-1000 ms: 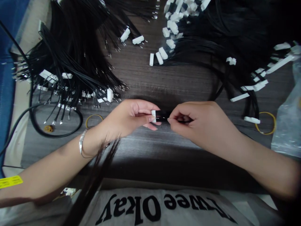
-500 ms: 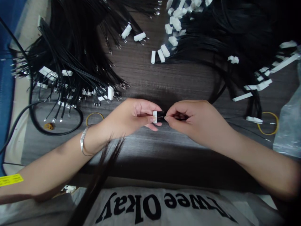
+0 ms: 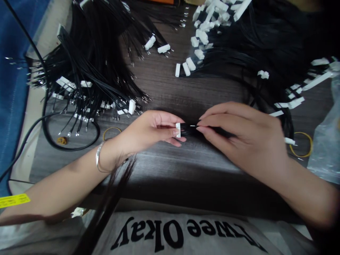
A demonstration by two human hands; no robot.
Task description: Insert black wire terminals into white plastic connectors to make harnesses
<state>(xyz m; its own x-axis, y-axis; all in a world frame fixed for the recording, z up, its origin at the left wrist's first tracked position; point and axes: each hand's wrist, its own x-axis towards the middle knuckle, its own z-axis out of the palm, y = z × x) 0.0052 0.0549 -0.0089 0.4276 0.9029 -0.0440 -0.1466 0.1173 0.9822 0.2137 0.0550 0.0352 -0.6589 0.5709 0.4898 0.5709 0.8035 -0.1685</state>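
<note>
Between the thumb and fingers of my left hand [image 3: 159,129] is a white connector housing [image 3: 178,130]. Black wires [image 3: 188,130] run out of its right side, toward my other hand. My right hand [image 3: 241,131] pinches a thin black wire with a shiny metal terminal [image 3: 193,125] at its tip, just right of the housing and apart from it. Part of the wire bundle passes behind my right fingers and is hidden there.
At the left lies a heap of black wires [image 3: 106,60] with bare metal terminals and white connectors. White-ended harnesses [image 3: 202,37] fill the back right. A yellow rubber band [image 3: 301,144] and clear plastic bag [image 3: 325,152] lie at right, a black cable [image 3: 71,148] at left.
My right hand has moved right and slightly up, away from the housing, and now holds a terminal-tipped wire in its fingertips. My left hand keeps the housing. The whole view has shifted slightly.
</note>
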